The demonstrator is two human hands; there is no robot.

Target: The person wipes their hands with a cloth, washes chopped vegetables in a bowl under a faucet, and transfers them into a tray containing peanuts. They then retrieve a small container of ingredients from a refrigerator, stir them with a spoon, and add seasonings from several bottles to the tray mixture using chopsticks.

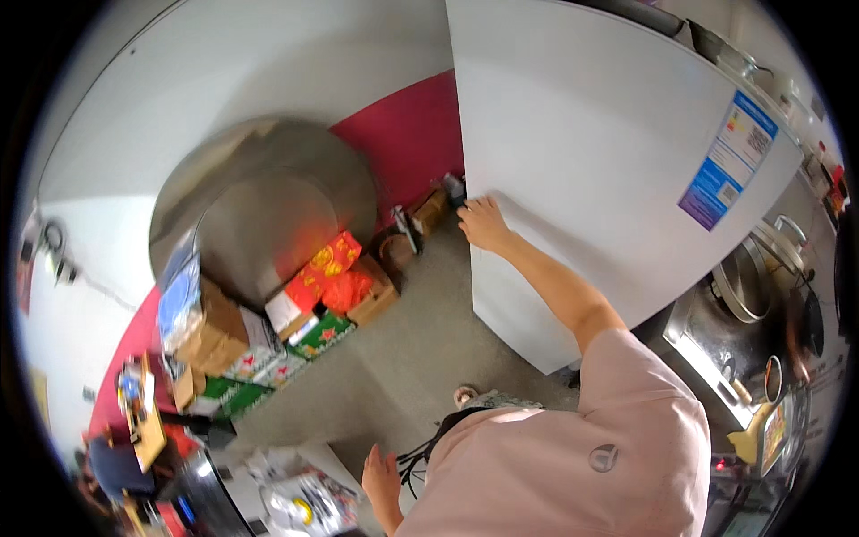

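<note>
My right hand (483, 225) reaches out at the left edge of a tall white refrigerator door (590, 148), its bent fingers curled at the edge. What lies behind that edge is hidden. A blue and white label (729, 161) is stuck near the door's far right side. Low in the picture, my left hand (381, 478) hangs beside the pink T-shirt with its fingers apart and nothing in it. Black cables (415, 462) show just right of this hand.
A large round metallic disc (268, 194) leans on the wall, with cardboard boxes (218, 329) and a red bag (345, 290) before it. Right of the refrigerator is a stove (698, 362) with pans. A table with plastic bags (312, 503) stands at lower left; grey floor (396, 356) lies between.
</note>
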